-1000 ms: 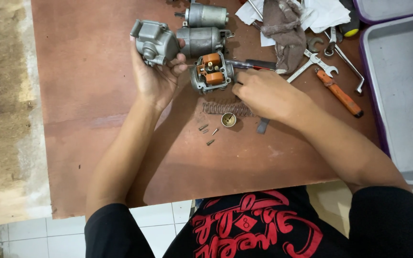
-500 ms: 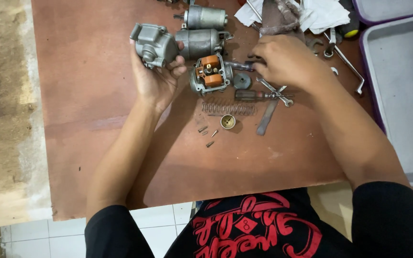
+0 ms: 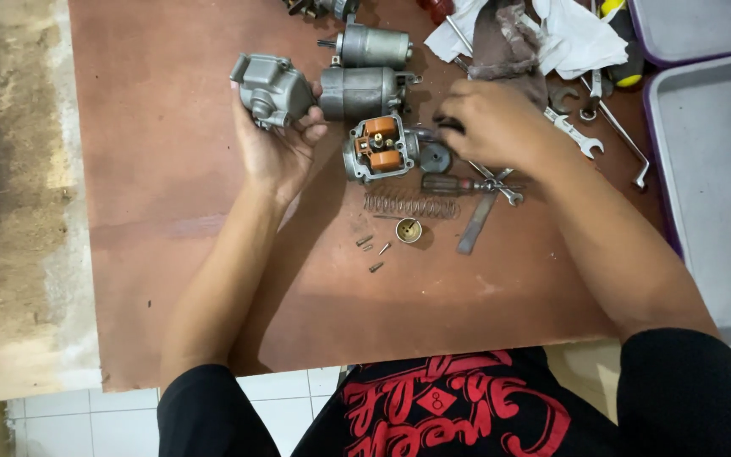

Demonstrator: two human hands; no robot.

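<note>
**Inspector A:** Left hand, upper left of centre: palm up, fingers curled about a grey cast-metal housing, lifted clear of the table. Right hand, upper centre: fingertips bunched over a small dark part beside the carburettor body. What it pinches, I cannot tell.

**Inspector B:** Condition of that body?

**Inspector A:** Resting on the table at upper centre, open face up, with orange plastic floats exposed. In my judgement it is dense and rigid, but the floats look fragile, so take hold by the outer metal walls.

**Inspector B:** And the housing?

**Inspector A:** Matt, lumpy casting with rounded bosses. Likely weighty for its size and not slippery; a wrap-around grasp suits it.

**Inspector B:** Surroundings?

**Inspector A:** A coil spring, thin and springy, lies below the body. A small brass cup and several tiny screws are just below that, light and easily scattered. Two smooth grey cylinders lie above. Spanners and crumpled rags sit at upper right, a grey tray at the right edge.
</note>
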